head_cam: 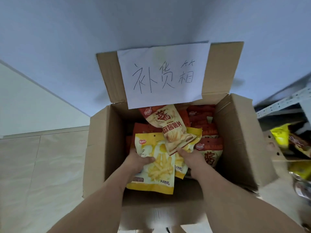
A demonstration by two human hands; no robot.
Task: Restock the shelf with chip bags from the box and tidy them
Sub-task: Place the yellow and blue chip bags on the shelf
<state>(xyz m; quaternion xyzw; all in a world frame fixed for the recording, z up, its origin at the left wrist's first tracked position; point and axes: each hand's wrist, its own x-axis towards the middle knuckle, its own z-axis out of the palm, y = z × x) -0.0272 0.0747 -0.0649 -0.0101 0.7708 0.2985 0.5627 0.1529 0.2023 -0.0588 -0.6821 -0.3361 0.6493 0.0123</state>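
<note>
One box, one paper sign, two hands, several snack bags

One open cardboard box (107, 148) carries one handwritten sheet (164, 75); two yellow fry bags (156, 165) show, one cream chip bag (170, 130) on top, several red-topped bags (208, 148) uncountable, and two hands (138, 161).

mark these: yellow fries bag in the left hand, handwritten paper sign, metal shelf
yellow fries bag (158, 167), head view, on the printed fries at its middle
paper sign (164, 74), head view, on the handwriting
metal shelf (284, 102), head view, on its perforated rail
</note>
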